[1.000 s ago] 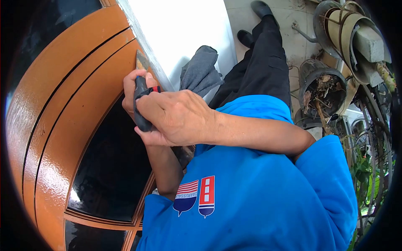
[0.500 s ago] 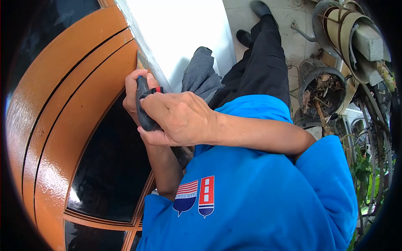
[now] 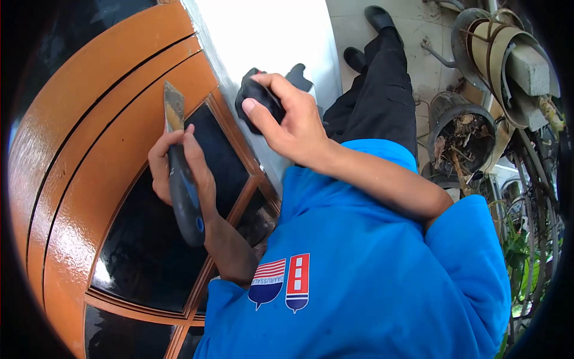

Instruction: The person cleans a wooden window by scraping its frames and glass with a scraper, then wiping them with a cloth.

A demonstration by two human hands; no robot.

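My left hand [image 3: 188,164] grips a putty knife [image 3: 184,185] near where its black-and-blue handle meets the blade. The stained metal blade points up, in front of the orange wooden door frame [image 3: 128,54]. In my right hand [image 3: 296,119] is a black lumpy object [image 3: 254,99] with a small red part; its kind cannot be made out. My thumb and fingers press round it, beside the white panel [image 3: 263,30]. The two hands are apart. Behind my right hand a dark grey shape [image 3: 297,76] shows only in part.
Dark glass panes [image 3: 155,239] fill the door at left. At right stand a pot with dry leaves [image 3: 463,134], concrete blocks [image 3: 529,69] and green plants [image 3: 520,248]. My shoes [image 3: 379,18] rest on pale floor tiles [image 3: 415,66].
My hands, together round the putty knife handle before, have separated. My right hand has moved up and right with the black object; my left hand has moved left and down, showing the blade.
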